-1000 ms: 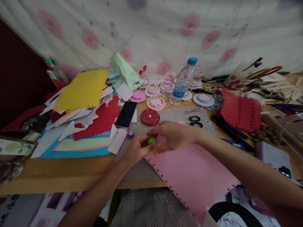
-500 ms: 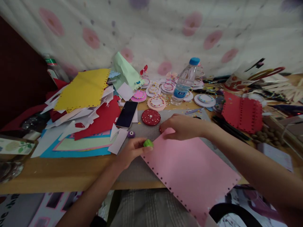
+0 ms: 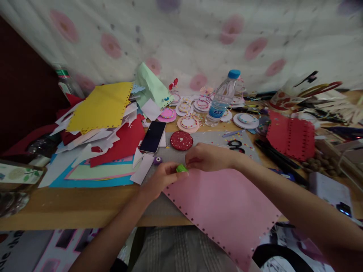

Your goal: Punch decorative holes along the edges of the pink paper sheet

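Left hand (image 3: pixel 161 179): fingers grasping green punch (image 3: pixel 181 169), frame centre. Right hand (image 3: pixel 208 156): beside it, grip indeterminable. Pink sheet (image 3: pixel 227 204), lower centre, overhangs table (image 3: pixel 85 207); its unsupported weight could skew punching

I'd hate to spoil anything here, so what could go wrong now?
The pink sheet overhangs the front edge of the table, so it might slip or crease. The scissors lie near the right hand, which could brush them. The water bottle stands among decorated discs and might topple onto them if knocked.
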{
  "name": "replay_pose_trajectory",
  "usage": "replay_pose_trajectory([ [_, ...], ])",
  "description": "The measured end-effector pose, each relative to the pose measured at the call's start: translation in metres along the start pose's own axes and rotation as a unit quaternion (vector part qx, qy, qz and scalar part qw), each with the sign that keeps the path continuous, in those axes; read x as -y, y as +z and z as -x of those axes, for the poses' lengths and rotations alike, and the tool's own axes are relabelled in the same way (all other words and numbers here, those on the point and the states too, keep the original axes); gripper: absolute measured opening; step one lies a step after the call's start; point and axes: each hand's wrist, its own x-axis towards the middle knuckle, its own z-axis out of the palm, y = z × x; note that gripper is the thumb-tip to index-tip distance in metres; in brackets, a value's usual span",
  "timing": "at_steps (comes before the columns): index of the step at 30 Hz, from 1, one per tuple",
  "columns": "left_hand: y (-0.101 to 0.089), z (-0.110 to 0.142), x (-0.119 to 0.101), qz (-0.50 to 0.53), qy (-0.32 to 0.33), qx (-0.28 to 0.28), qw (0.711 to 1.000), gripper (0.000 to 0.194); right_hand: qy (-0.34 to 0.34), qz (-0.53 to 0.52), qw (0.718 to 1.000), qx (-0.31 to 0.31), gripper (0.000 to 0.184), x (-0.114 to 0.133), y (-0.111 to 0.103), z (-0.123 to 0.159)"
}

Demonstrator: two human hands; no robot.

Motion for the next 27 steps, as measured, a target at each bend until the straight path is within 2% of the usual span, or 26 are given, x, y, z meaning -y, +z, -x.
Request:
replay_pose_trajectory([
  [9,0.008,0.002,-0.009,-0.054,0.049,-0.019,0.997,0.025,0.012,-0.03,0.999,-0.008,0.015,-0.004,0.004,0.003],
  [15,0.008,-0.002,-0.001,-0.069,0.064,-0.041,0.995,0.024,0.01,-0.011,1.0,-0.019,0.014,-0.004,0.006,0.002],
  [19,0.009,-0.002,0.002,-0.065,0.058,-0.049,0.995,0.024,0.019,0.002,1.0,-0.019,0.013,-0.004,0.006,0.001],
  [27,-0.005,0.006,-0.004,-0.03,0.016,-0.005,0.999,0.027,0.033,-0.006,0.999,-0.026,0.015,-0.003,-0.004,0.009],
])
